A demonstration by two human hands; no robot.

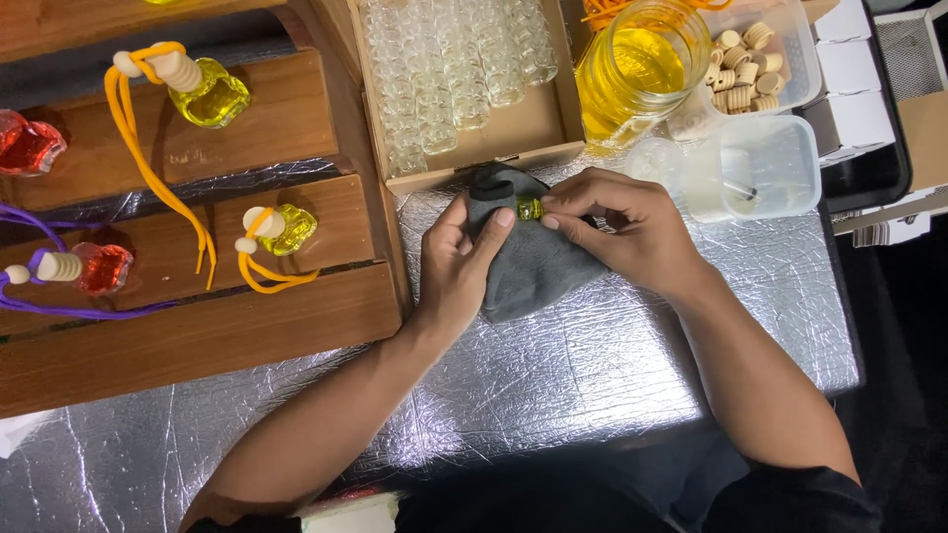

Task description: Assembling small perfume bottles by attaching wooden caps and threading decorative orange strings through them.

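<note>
- Left hand: cupped under grey cloth, thumb pressing it.
- Right hand: fingertips pinching small yellow bottle against cloth.
- Cardboard box of empty glass vials, just behind.
- Jar of yellow liquid, beside box.

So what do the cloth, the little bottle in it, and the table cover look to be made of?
The grey cloth looks like soft matte fabric, since it folds and drapes around the left hand. The small bottle, pinched by the right hand, seems to be clear glass or plastic holding yellow liquid; it glints. The table cover looks like crinkled metallic foil, shiny and creased.
</note>
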